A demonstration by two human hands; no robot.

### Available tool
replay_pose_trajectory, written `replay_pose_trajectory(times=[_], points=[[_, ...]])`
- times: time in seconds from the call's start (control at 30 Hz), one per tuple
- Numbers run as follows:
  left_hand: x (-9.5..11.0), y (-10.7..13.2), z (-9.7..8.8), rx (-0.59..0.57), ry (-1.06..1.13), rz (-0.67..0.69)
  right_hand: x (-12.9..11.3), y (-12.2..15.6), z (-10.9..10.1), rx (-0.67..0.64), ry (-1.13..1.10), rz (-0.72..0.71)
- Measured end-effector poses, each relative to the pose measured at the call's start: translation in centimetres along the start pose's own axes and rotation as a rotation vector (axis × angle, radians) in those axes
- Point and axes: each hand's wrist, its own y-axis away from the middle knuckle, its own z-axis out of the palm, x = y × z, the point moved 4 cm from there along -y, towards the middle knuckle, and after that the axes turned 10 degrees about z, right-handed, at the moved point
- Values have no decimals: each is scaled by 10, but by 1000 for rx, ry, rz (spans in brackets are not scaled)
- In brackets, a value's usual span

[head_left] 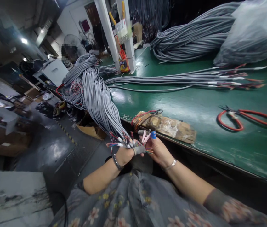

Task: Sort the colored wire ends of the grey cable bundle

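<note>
In front of my body, my left hand [125, 155] is closed around the ends of several grey cables, with a grey wrap [139, 150] on its finger. Stripped ends with thin coloured wires [114, 144] and white sleeves fan out past it. Close by on the right, my right hand [161, 153], its thumb tip covered in blue, is curled at a pale pink clip [145, 137]. The fingers behind the clip are partly hidden. Orange wire tips [149, 151] show between the hands. A long bundle of grey cables [100, 97] runs from the left hand up onto the bench.
On the green bench [206, 110], a worn wooden block [171, 126] lies at the near edge. Red-handled pliers [232, 118] rest on the right. More grey cables [166, 80] stretch across, behind which lies a coil [190, 39] partly in plastic [253, 34]. A white post [126, 41] stands at the back.
</note>
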Motion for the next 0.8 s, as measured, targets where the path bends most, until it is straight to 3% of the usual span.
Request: replay_pose_trajectory(times=[0.4,0.63,0.8], points=[[1,0,4,39,76,47,1,0,0,12,-121,25],[3,11,-4,6,-20,48,-2,8,-1,0,-96,96],[-9,22,-11,30,-124,56,-8,11,0,44,-91,33]])
